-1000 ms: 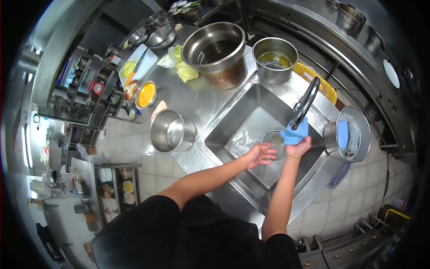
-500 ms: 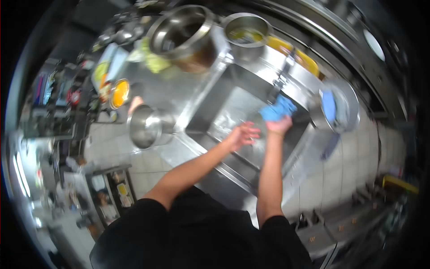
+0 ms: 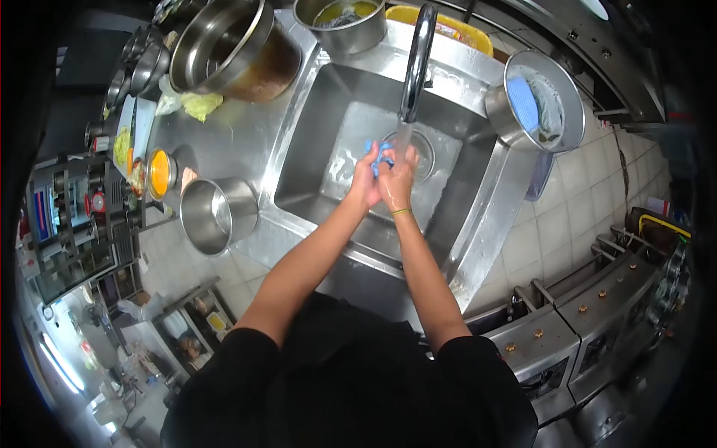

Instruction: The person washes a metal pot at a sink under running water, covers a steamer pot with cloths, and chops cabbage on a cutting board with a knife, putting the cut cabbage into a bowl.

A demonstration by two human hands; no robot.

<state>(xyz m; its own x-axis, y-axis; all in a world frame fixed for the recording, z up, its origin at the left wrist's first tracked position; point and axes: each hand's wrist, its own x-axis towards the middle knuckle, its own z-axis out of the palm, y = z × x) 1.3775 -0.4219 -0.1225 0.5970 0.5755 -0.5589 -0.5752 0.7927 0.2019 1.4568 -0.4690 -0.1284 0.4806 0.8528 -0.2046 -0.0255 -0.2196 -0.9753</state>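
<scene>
At far left, metal bowls (image 3: 149,67) stand grouped beyond a pale board (image 3: 143,119) bearing green shreds. Nearer, a small bowl of orange contents (image 3: 160,174) rests on the metal worktop (image 3: 239,138). To its right lie pale green leaves (image 3: 200,106), close to the base of a large, brown-stained pot (image 3: 265,71). Below them, a smaller metal pot (image 3: 237,200) stands near the left side of the sink (image 3: 302,134). A third pot (image 3: 351,37), with yellowish contents, stands by the sink's far left corner.

At centre, a blue cloth (image 3: 382,158) is held over the sink basin, bunched between the two hands. The left hand (image 3: 364,179), on its left side, has its fingers curled in against the cloth. The right hand (image 3: 397,183), touching the left, has its fingers bent over the opposite side; their tips are partly obscured by water. A thin yellow band (image 3: 402,211) encircles the right wrist. Above, a curved tap (image 3: 418,63) delivers a stream of water (image 3: 403,137) onto the right hand.

Behind the tap is a yellow tub (image 3: 476,37). At right, a wide pot (image 3: 508,123) beside the sink contains a second blue cloth (image 3: 523,103), draped along its inner wall.
</scene>
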